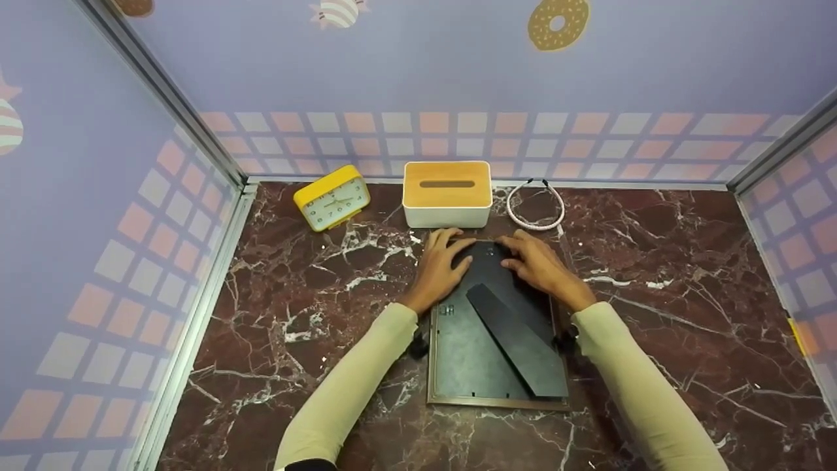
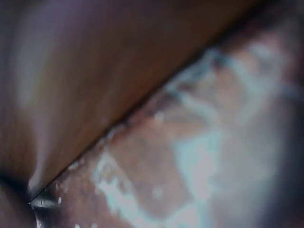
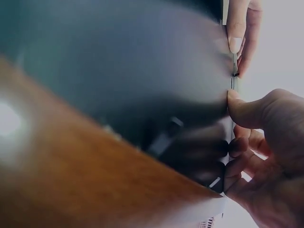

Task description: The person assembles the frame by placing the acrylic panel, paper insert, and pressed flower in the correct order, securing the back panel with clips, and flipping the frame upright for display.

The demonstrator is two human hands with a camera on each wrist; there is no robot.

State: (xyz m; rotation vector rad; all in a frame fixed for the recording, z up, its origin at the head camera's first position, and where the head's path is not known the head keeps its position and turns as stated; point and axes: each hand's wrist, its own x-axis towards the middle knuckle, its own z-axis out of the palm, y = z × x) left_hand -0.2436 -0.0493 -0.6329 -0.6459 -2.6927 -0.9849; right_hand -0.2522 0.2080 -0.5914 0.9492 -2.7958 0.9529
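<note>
A picture frame point(image 1: 458, 366) lies back side up on the marble surface, its long dark stand leg point(image 1: 516, 340) slanting across the black backing. My left hand point(image 1: 439, 271) is at the frame's far left corner, thumb and fingers about the edge. Opposite it, my right hand point(image 1: 539, 265) grips the far right corner. In the right wrist view, a thumb point(image 3: 247, 111) and curled fingers meet the edge of the dark backing point(image 3: 156, 61), while fingertips of the other hand touch it higher up. The left wrist view is blurred, filled by a brown shape and marble.
A white tissue box point(image 1: 447, 194) with a wooden lid stands just beyond the frame. Left of it is a yellow alarm clock point(image 1: 333, 198), and to its right a white ring-shaped headband point(image 1: 536, 227). Patterned walls point(image 1: 418, 78) enclose the back and sides.
</note>
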